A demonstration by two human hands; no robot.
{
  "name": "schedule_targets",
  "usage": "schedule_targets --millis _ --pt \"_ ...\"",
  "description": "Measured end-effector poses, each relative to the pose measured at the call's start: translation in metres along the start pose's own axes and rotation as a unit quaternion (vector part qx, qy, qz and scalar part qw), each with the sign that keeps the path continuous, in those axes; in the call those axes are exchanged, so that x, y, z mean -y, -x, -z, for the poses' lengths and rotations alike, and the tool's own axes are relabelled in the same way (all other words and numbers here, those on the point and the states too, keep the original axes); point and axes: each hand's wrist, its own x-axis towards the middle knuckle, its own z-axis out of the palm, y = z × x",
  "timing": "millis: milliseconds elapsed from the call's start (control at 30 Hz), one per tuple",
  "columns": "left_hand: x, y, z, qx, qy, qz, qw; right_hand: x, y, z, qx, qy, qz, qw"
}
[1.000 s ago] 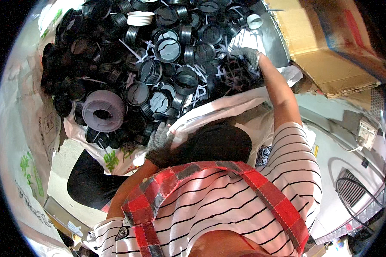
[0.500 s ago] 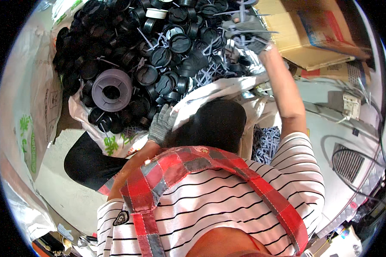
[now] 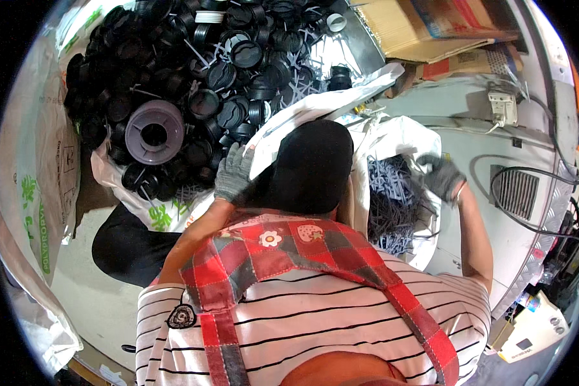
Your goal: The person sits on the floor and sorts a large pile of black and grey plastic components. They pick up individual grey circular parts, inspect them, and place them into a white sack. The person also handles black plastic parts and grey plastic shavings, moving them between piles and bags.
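A heap of black ribbed plastic caps [image 3: 204, 103] lies before me, with thin grey plastic sprues [image 3: 300, 90] scattered among them. On the heap's near side sits a large grey plastic ring [image 3: 154, 132]. My left hand [image 3: 233, 172], in a grey knitted glove, lies flat with fingers stretched at the near edge of the heap, by the white sack's [image 3: 321, 103] rim. At my right side a white bag [image 3: 402, 136] holds many grey sprues [image 3: 390, 199]. My gloved right hand [image 3: 442, 178] is at that bag's right edge; its fingers are blurred, and no piece shows in it.
A cardboard box [image 3: 424, 29] stands at the far right. Beyond the bag is a pale cabinet with a vent [image 3: 516, 193], a socket [image 3: 502, 108] and black cables [image 3: 527, 168]. A large printed plastic sack [image 3: 38, 167] hangs along the left. My black-clad knee [image 3: 318, 164] rises between heap and bag.
My right hand has come back from the far right of the heap, where it held grey sprues, to the bag beside me. My left hand stays at the heap's near edge.
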Motion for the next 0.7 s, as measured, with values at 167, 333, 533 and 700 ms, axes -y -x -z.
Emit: schedule_targets --millis 167,333,533,700 --pt "0.004 0.003 0.006 0.022 -0.020 0.022 0.999 0.091 -0.085 0.031 -0.130 -0.134 0.138 0.973" --pt "0.020 0.010 -0.032 -0.030 -0.074 -0.013 0.997 0.140 -0.251 0.022 -0.131 0.110 0.212 0.962" --pt "0.009 0.013 -0.007 0.021 0.040 0.019 0.999 0.174 -0.383 -0.053 0.000 0.216 0.276 0.937" --pt "0.011 0.006 -0.006 -0.022 0.062 -0.005 0.998 0.114 -0.491 -0.025 -0.063 0.390 0.307 0.866"
